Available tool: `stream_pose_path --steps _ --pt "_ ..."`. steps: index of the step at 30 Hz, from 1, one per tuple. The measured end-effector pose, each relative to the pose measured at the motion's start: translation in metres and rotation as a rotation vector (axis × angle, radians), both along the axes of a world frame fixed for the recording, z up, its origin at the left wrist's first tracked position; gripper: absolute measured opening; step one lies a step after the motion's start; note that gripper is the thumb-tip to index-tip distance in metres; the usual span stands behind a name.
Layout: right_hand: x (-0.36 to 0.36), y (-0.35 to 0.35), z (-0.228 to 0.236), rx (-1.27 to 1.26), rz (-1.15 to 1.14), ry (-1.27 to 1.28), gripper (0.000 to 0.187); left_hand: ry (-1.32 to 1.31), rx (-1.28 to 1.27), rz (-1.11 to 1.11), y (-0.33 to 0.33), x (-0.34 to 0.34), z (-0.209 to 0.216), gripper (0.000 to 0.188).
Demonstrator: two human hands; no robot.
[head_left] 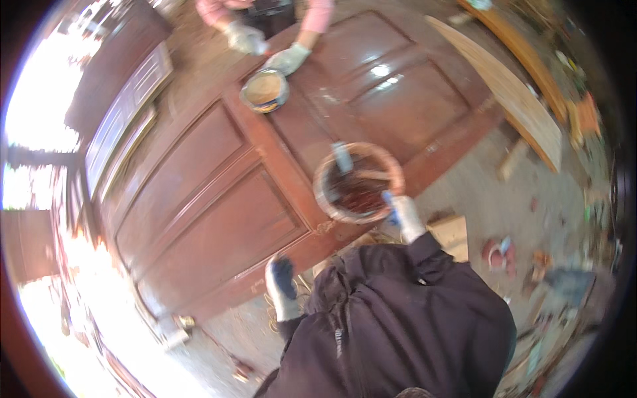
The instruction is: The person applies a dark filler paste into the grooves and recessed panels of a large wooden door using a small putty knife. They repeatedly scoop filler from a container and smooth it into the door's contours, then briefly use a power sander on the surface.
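Note:
A large reddish-brown panelled door (232, 205) lies flat before me. On its near edge stands a round bucket (322, 186) with a pale, stained rim and dark red-brown contents. A flat pale blade or handle (342, 158) leans against its far inner wall, and a light stick (371, 175) lies inside. My right hand (403, 215), in a white and blue glove, is closed on the bucket's near right rim, its fingers partly blurred. Beside the door's near edge, my left hand (283, 285), in a white glove with a dark palm, is open and holds nothing visible.
Across the door, a person in pink sleeves and white gloves (288, 60) has one hand at an open tin of tan paste (264, 91). Long wooden boards (524, 99) lie at the right. More panels (129, 109) lean at the left. Scraps litter the right-hand floor.

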State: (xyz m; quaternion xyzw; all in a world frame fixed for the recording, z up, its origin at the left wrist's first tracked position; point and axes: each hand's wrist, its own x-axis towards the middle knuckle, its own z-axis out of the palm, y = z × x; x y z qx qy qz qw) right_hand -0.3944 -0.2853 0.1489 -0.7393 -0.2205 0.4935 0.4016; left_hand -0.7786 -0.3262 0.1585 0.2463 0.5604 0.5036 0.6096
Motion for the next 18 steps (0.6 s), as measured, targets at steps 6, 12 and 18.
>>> stream_pose_path --steps 6,12,18 --pt "0.160 0.058 -0.079 0.124 -0.479 0.043 0.038 0.200 -0.025 -0.340 0.010 0.137 0.040 0.040" --pt "0.198 0.138 -0.112 0.242 -0.662 0.407 0.050 0.921 0.017 -0.464 -0.021 0.125 0.070 0.038" --pt "0.040 0.163 -0.083 0.217 -0.394 0.393 0.049 0.998 -0.023 -0.272 -0.065 0.091 0.085 0.037"
